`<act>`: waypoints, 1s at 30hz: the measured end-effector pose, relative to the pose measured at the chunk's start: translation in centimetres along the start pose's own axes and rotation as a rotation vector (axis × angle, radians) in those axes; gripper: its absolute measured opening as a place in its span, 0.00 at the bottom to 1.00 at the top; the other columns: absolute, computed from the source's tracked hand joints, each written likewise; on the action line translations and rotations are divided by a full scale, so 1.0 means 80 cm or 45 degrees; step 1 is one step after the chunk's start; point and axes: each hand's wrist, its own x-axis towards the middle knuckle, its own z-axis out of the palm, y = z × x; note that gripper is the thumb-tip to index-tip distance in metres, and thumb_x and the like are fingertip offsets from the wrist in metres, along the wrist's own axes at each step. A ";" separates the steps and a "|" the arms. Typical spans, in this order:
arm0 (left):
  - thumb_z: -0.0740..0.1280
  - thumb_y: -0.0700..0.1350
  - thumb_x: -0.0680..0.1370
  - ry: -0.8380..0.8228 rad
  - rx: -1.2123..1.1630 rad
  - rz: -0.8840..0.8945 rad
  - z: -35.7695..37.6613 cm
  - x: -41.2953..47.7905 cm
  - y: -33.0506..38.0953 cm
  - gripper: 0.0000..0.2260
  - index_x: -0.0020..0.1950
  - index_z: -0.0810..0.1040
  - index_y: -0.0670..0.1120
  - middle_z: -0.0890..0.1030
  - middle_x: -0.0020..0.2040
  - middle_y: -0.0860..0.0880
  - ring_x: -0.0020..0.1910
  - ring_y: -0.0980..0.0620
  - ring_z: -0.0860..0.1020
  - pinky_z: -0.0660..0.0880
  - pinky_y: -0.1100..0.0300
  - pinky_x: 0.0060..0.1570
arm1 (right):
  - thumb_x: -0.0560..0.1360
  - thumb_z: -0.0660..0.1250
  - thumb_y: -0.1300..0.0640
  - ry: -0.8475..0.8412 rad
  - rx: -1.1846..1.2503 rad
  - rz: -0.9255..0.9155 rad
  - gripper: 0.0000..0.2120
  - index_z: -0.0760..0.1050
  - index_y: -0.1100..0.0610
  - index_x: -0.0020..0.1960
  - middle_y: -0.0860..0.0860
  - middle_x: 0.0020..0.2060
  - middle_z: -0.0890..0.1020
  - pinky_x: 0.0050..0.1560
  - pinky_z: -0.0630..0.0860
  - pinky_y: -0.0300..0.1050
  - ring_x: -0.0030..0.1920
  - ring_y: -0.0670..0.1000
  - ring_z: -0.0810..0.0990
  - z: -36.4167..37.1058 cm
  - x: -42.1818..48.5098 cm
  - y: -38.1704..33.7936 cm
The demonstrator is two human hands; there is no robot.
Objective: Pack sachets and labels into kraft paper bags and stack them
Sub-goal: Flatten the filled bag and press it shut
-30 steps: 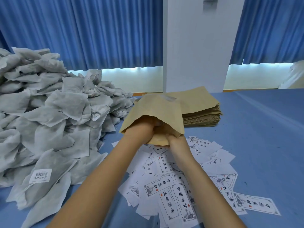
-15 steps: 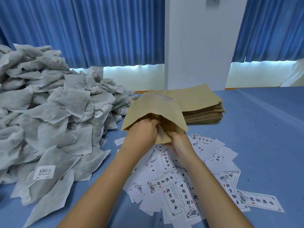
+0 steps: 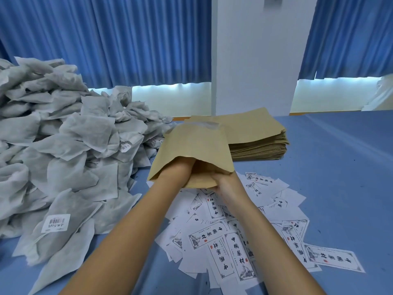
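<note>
I hold a kraft paper bag (image 3: pixel 197 145) above the table, its mouth towards me. My left hand (image 3: pixel 180 170) is pushed into the bag up to the wrist, so its fingers are hidden. My right hand (image 3: pixel 225 184) grips the lower lip of the bag's mouth. What lies inside the bag cannot be seen. A big heap of grey-white sachets (image 3: pixel 63 145) fills the left side. Printed white labels (image 3: pixel 234 241) lie scattered under my forearms.
A flat stack of kraft bags (image 3: pixel 257 143) sits just behind the held bag. The blue table (image 3: pixel 340 167) stretches to the right. A white pillar (image 3: pixel 253 60) and blue curtains (image 3: pixel 127 39) stand behind the table's far edge.
Half a second ago my left hand was at the bag's mouth beside a white slip; now it is deep inside the bag. My right hand kept its grip on the mouth.
</note>
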 end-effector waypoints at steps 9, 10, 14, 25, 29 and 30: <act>0.70 0.40 0.73 1.330 0.006 0.516 -0.017 -0.080 0.020 0.15 0.59 0.79 0.44 0.80 0.56 0.45 0.57 0.45 0.75 0.71 0.50 0.53 | 0.76 0.59 0.70 -0.073 0.346 0.013 0.15 0.75 0.58 0.58 0.58 0.52 0.82 0.49 0.81 0.57 0.53 0.59 0.81 -0.001 0.003 -0.005; 0.72 0.44 0.70 1.190 0.043 0.319 -0.023 -0.077 0.018 0.22 0.63 0.76 0.46 0.78 0.59 0.46 0.59 0.45 0.75 0.69 0.50 0.57 | 0.77 0.58 0.70 -0.088 0.404 0.015 0.15 0.74 0.59 0.60 0.60 0.54 0.81 0.51 0.80 0.59 0.53 0.60 0.81 -0.003 0.002 -0.006; 0.73 0.36 0.67 0.944 0.020 0.096 -0.013 -0.070 0.016 0.15 0.52 0.82 0.46 0.80 0.46 0.47 0.42 0.44 0.77 0.68 0.54 0.37 | 0.78 0.54 0.68 -0.397 0.593 -0.074 0.13 0.75 0.64 0.58 0.64 0.49 0.83 0.47 0.82 0.51 0.49 0.62 0.83 -0.014 -0.009 -0.014; 0.60 0.57 0.78 0.219 -0.999 0.146 0.043 -0.108 0.078 0.15 0.43 0.80 0.49 0.81 0.36 0.49 0.32 0.53 0.77 0.76 0.56 0.38 | 0.82 0.56 0.56 0.025 0.440 0.049 0.11 0.74 0.60 0.48 0.49 0.26 0.81 0.41 0.81 0.48 0.30 0.49 0.82 -0.018 -0.002 -0.019; 0.65 0.50 0.79 0.054 -2.479 -0.384 0.031 -0.078 0.074 0.14 0.55 0.78 0.40 0.83 0.47 0.42 0.43 0.49 0.82 0.80 0.56 0.48 | 0.83 0.55 0.59 -0.083 0.718 0.032 0.10 0.74 0.60 0.53 0.55 0.39 0.85 0.38 0.81 0.45 0.39 0.52 0.85 -0.012 -0.004 -0.021; 0.66 0.48 0.78 0.231 -2.721 -0.435 0.027 -0.070 0.068 0.12 0.55 0.78 0.40 0.84 0.47 0.43 0.44 0.50 0.83 0.80 0.58 0.45 | 0.83 0.54 0.60 -0.119 0.775 -0.002 0.10 0.74 0.59 0.55 0.55 0.42 0.85 0.40 0.82 0.45 0.41 0.52 0.85 -0.011 -0.003 -0.020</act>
